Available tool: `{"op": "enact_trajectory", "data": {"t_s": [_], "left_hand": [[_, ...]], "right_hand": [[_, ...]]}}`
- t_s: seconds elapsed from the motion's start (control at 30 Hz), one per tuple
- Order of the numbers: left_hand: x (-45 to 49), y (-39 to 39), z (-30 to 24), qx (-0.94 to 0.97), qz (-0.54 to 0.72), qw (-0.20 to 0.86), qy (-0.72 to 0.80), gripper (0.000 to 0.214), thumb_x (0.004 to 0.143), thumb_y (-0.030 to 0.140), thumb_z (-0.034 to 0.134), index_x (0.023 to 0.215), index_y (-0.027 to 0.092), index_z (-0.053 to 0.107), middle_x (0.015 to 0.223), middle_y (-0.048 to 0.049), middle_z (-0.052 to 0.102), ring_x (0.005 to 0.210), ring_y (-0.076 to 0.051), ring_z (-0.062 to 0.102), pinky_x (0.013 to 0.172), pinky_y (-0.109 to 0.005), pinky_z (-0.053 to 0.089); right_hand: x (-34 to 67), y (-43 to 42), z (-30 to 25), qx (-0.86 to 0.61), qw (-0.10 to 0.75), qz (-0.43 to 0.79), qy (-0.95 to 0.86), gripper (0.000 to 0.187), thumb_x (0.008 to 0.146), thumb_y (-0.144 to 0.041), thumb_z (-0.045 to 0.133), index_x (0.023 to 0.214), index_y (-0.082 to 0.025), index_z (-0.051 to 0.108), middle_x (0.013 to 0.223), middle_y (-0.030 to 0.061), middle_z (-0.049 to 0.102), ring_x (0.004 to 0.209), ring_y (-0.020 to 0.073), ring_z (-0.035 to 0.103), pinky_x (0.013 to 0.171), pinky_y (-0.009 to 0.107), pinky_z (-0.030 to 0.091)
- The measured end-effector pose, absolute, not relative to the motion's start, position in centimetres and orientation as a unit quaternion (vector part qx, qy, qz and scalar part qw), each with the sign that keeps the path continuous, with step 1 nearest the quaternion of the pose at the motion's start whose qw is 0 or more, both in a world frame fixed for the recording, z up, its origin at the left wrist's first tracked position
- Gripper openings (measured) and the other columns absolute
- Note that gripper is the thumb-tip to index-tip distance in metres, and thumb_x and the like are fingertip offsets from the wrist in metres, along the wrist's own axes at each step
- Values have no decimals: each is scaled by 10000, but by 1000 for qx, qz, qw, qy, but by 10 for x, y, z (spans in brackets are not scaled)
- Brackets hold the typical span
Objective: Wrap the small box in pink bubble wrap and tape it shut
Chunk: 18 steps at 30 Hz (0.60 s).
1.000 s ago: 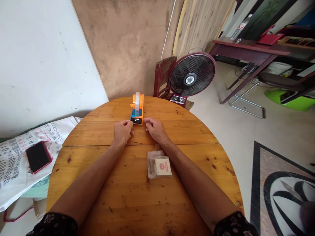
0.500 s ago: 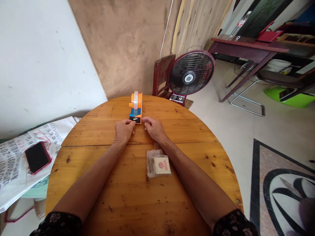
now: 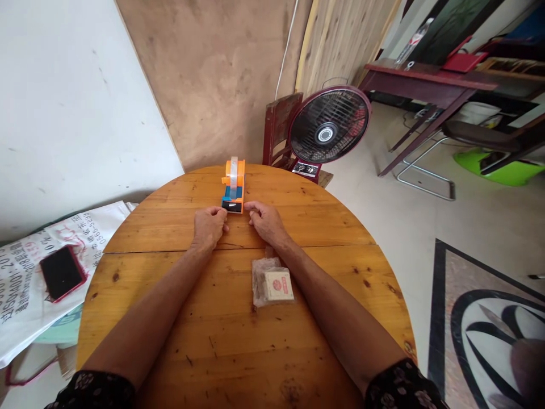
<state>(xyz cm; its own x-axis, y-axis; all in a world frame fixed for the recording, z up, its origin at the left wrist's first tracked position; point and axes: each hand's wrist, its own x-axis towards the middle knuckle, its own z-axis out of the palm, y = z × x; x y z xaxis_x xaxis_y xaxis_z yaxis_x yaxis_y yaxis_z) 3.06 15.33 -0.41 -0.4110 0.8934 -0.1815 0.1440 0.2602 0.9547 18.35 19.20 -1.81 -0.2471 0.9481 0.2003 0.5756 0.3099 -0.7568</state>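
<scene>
An orange and blue tape dispenser (image 3: 233, 187) with a roll of clear tape stands at the far side of the round wooden table (image 3: 179, 318). My left hand (image 3: 208, 227) rests on the table with its fingers pinched together at the dispenser's near left corner. My right hand (image 3: 266, 221) is pinched the same way at its near right corner. What the fingertips hold is too small to make out. Between my forearms lies a small clear plastic packet (image 3: 273, 286) with a cream square card marked in red.
A phone in a red case (image 3: 62, 271) lies on a printed white sack (image 3: 25, 250) left of the table. Behind the table stand a dark red chair (image 3: 276, 128) and a floor fan (image 3: 326, 132). A dark red desk (image 3: 426, 79) stands far right.
Both hands stay pinched at the dispenser's near end. The left hand has drawn slightly left, and the view has shifted a little.
</scene>
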Motion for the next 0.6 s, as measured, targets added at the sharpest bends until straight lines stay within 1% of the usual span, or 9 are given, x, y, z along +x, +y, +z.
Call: {"op": "enact_trajectory", "data": {"t_s": [0.13,0.37,0.6], "left_hand": [[32,150,0,376,480,398,685,181,762,261,517,618,174,584,402,43,504,285,-81,362,332,-200,216],[34,151,-1,375,484,399,682,141,753,257,539,664,174,610,425,46,504,312,-89,414,338,-194,246],[34,153,-3,370,489,406,677,128,753,258,543,685,170,608,432,54,498,300,-78,396,320,-185,238]], "right_hand": [[184,191,-17,-515,330,279,-741,367,829,-103,449,1069,-192,712,894,25,743,876,180,696,893,305,509],[183,191,-16,-510,326,275,-747,374,807,-87,470,1063,-216,711,877,4,743,887,175,696,891,296,508],[182,191,-15,-510,315,271,-753,394,805,-74,470,1080,-219,712,920,5,744,917,178,694,909,302,503]]}}
